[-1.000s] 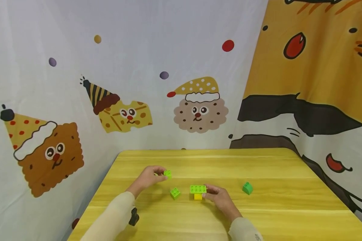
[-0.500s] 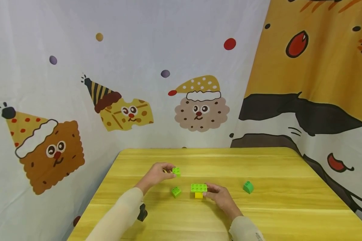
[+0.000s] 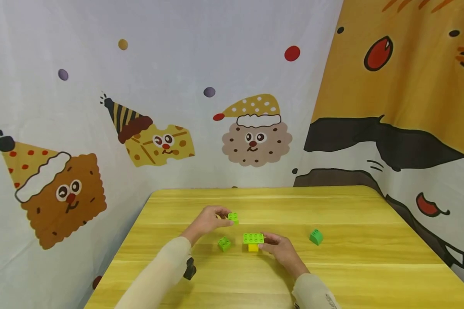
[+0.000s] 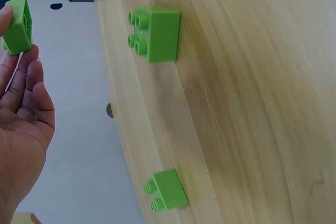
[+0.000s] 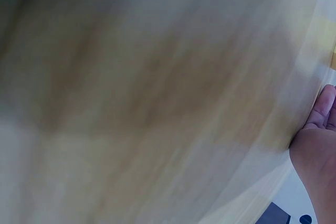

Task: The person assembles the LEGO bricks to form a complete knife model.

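Observation:
My left hand (image 3: 212, 219) pinches a lime-green building block (image 3: 233, 218) with studs on top, held above the table; in the left wrist view this block (image 4: 18, 27) sits between thumb and fingertips. My right hand (image 3: 282, 250) grips the right side of a small stack: a wide lime-green block (image 3: 253, 238) on top of a narrower yellow block (image 3: 253, 247). Only part of the right hand (image 5: 320, 140) shows at the edge of the right wrist view. Left of the stack, a loose lime-green block (image 3: 224, 243) lies on the table.
A darker green curved-top block (image 3: 315, 237) lies to the right of the right hand. The left wrist view shows another green block (image 4: 170, 190) on the wooden table (image 3: 352, 274). Behind the table hangs a printed cloth (image 3: 170, 56).
My left hand has moved to the right with its block, from left of the loose block to behind the stack's left side. The right hand and stack have stayed nearly still.

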A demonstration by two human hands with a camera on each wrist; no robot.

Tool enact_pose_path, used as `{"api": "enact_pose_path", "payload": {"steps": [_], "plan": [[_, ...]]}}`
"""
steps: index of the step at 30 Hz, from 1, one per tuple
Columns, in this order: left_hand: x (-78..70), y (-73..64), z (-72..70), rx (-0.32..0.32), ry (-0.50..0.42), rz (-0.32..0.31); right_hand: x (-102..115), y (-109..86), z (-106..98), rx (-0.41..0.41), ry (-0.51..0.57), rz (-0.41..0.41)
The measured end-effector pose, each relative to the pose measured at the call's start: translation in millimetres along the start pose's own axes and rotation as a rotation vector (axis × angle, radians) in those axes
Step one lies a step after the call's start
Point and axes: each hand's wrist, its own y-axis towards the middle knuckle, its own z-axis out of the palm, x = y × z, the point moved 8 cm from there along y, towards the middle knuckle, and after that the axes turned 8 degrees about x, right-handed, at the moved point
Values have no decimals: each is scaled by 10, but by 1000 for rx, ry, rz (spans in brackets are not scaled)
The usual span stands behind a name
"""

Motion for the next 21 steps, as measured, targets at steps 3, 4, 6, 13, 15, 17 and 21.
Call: {"api": "enact_pose_path", "payload": {"steps": [3, 4, 6, 13, 15, 17, 21], "plan": [[-14, 40, 42, 4, -3, 15, 0, 9, -2, 1, -1, 1], [-19, 48, 56, 5, -3, 13, -1, 11, -3, 2, -3, 0], [-26, 63, 81, 6, -4, 5, -3, 17, -7, -2, -7, 3], [-82, 96, 179, 7, 17, -5, 12, 14, -1, -11, 3, -4], [-92, 111, 211, 7, 19, 0, 13, 14, -4, -20, 2, -2], [-97, 124, 244, 7, 16, -1, 9, 14, -3, -24, 4, -1], [-89, 153, 319, 10, 23, 2, 3, 14, 4, -14, 21, -3]]}}
